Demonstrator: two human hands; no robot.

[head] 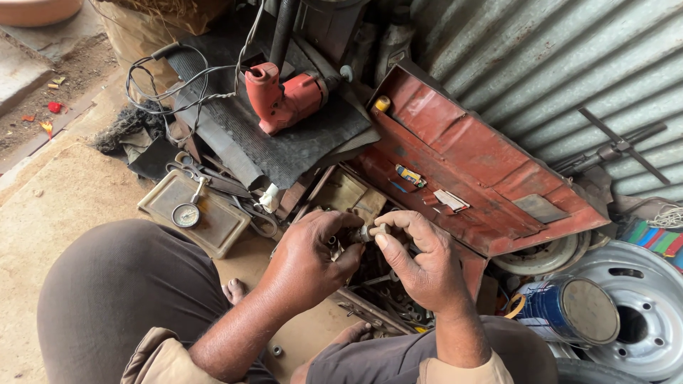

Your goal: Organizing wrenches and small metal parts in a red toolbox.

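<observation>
Left hand (307, 257) and right hand (420, 262) meet above an open red metal toolbox (491, 178), both pinching one small metal fitting (370, 232) between thumb and fingertips. The fitting is short, dull grey and roughly cylindrical; most of it is covered by the fingers, so its exact form cannot be made out. The toolbox contents beneath the hands are dark and indistinct. A red electric drill (284, 99) lies on black rubber sheet beyond; a round pressure gauge (186, 215) rests on a tan tray. A blue paint can (569, 311) and steel wheel rim (637, 313) sit right, against corrugated sheeting, on sandy ground.
</observation>
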